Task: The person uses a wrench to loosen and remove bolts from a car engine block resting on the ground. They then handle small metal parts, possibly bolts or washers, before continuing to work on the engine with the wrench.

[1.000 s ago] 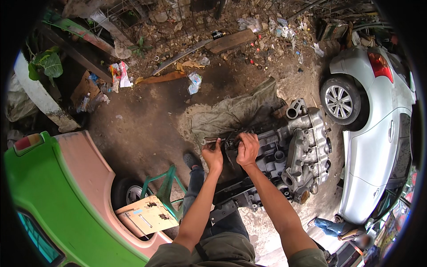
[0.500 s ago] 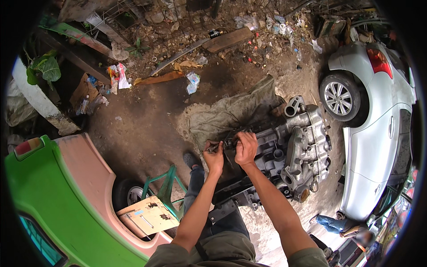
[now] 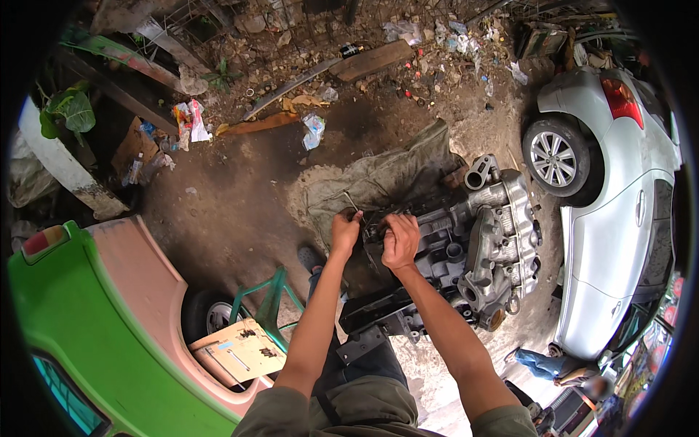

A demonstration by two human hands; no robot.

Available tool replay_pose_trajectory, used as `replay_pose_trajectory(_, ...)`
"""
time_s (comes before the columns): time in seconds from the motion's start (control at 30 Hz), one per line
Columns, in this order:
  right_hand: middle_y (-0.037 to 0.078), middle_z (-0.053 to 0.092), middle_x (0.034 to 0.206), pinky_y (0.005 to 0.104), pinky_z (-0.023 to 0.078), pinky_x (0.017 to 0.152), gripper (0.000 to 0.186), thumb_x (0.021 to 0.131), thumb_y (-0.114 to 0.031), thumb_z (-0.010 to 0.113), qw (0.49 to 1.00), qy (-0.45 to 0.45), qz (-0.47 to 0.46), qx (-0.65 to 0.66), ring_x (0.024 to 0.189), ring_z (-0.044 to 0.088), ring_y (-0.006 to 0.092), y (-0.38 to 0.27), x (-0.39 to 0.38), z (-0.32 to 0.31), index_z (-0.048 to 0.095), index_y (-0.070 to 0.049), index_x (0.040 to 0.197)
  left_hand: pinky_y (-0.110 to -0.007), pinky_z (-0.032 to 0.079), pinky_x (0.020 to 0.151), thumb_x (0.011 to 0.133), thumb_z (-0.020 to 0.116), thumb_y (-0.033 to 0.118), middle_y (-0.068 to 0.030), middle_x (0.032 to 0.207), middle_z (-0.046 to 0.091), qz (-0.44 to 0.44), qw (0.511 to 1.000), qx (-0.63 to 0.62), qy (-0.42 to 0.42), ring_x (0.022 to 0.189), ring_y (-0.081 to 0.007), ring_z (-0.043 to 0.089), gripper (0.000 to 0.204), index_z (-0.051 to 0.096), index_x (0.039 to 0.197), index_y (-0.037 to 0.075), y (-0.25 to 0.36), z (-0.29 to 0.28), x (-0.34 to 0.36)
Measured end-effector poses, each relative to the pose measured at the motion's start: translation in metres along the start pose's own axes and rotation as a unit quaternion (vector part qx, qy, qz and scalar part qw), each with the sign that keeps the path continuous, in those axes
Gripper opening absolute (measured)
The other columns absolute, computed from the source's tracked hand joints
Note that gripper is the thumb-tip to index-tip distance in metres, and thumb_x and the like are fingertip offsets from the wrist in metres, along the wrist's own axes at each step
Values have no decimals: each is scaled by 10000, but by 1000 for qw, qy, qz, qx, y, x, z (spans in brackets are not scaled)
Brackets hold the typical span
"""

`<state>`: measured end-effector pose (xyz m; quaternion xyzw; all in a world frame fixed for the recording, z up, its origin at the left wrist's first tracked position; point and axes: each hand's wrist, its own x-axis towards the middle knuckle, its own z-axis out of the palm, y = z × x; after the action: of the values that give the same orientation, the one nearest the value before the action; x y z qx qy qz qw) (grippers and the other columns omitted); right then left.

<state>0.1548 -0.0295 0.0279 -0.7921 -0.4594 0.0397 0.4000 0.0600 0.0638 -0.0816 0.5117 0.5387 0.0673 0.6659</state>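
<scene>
My left hand [image 3: 344, 232] is closed around a slim metal tool [image 3: 349, 200] that looks like a wrench; its bright end points away past my thumb. Just right of it, my right hand [image 3: 400, 241] is curled at the left end of a dark engine block [image 3: 437, 251]. Whatever its fingers grip there is hidden beneath them. The engine lies before me, with a silvery cylinder head cover and intake castings [image 3: 502, 240] on its right side. Under its far edge spreads a dirty grey cloth [image 3: 389, 175].
A green stool [image 3: 272, 309] at lower left bears a wooden board [image 3: 237, 349] with a wrench on it. A green and pink car body [image 3: 145, 291] stands left, a silver car [image 3: 611, 211] right. Litter and a plank [image 3: 371, 61] lie beyond. Another person [image 3: 557, 370] is at lower right.
My left hand has shifted slightly left and away, and the tool has swung from lying sideways to pointing away. The right hand has barely moved.
</scene>
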Motion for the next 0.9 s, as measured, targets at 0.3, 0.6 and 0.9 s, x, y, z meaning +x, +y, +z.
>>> replay_pose_trajectory(0.3,159,611,779,434,405,761,231,788,-213,479,1000,-21,5,-5,750,555,392,-3,2,-4,595,-14,812,-362,491,794,1004,617,197,-141,1059,717,-39,985,132,-105,857,-214,637,311,639,1144,-80,10,-8,22)
replay_pose_trajectory(0.6,154,591,744,428,404,764,248,811,-237,463,1000,-14,8,-3,734,557,386,-1,0,-1,591,-25,799,-307,510,814,925,736,51,-78,1024,700,13,968,-246,53,925,-141,646,196,620,1072,-9,-9,-10,-35)
replay_pose_trajectory(0.9,165,608,772,443,414,776,238,784,-212,477,1000,-8,8,-3,752,562,397,2,-2,0,596,-9,822,-261,419,761,935,750,102,11,825,596,31,964,-247,89,800,-87,506,222,541,875,55,-2,-1,-63)
